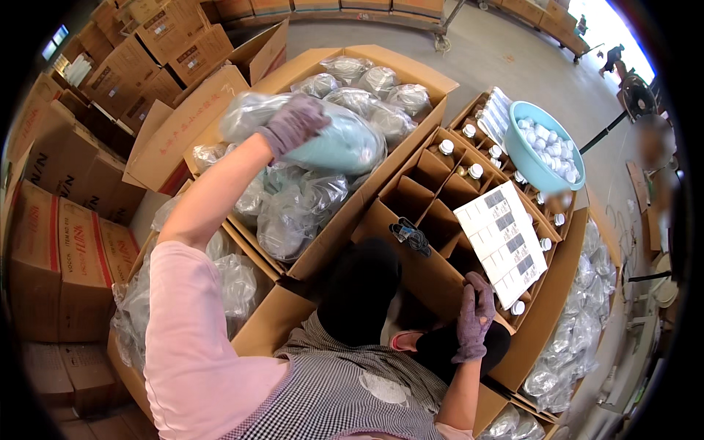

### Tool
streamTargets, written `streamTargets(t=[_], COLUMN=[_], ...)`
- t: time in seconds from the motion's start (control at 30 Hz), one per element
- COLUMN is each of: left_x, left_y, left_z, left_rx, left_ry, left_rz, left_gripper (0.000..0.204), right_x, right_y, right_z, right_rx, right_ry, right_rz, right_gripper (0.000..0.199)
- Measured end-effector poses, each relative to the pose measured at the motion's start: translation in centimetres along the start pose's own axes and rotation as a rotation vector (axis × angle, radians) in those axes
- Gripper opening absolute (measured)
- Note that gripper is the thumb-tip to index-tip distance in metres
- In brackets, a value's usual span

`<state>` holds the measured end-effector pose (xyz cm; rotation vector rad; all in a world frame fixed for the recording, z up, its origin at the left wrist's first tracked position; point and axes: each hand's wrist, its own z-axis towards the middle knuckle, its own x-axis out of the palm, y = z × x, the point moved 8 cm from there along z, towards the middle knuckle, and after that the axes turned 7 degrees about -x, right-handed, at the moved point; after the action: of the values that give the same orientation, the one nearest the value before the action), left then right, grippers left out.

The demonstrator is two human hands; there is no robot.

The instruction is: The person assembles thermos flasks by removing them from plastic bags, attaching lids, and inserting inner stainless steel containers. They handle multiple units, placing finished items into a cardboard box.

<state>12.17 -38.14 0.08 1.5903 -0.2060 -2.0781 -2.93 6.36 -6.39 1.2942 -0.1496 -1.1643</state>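
Observation:
My left hand [297, 126], in a purple-grey work glove, grips a long, rounded pale-blue item in clear plastic wrap [341, 143]. It is above an open carton [392, 165] of similar bagged items [293, 220]; its left end is smeared by motion. My right hand [475, 319], gloved too, is by my knee at the near edge of a divided carton [436, 275]. Its fingers are loosely bent and slightly apart, with nothing visible in them. Bottles with white caps [475, 171] stand in some compartments. Across the dividers lies a sheet of printed labels [502, 242].
A light-blue basin [519, 158] of white caps sits on the bottle cartons at the right. Dark bundled cord [411, 236] hangs over the divided carton's edge. More bagged items [572, 337] fill a carton at right. Stacked cartons [77, 257] line the left; a fan [639, 97] stands far right.

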Motion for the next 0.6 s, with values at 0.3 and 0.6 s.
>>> streamTargets(t=[0.3, 0.6], left_x=[10.4, 15.1], left_y=[-15.7, -16.8], left_z=[2.3, 2.2], left_rx=[0.707, 0.437], left_ry=[-0.056, 0.146], left_rz=[0.05, -0.145], left_gripper=[0.007, 0.013], right_x=[4.4, 6.3], right_y=[-2.0, -2.0], right_z=[0.6, 0.9], right_rx=[0.047, 0.021], right_ry=[0.185, 0.336], right_rz=[-0.049, -0.104], right_gripper=[0.02, 0.02])
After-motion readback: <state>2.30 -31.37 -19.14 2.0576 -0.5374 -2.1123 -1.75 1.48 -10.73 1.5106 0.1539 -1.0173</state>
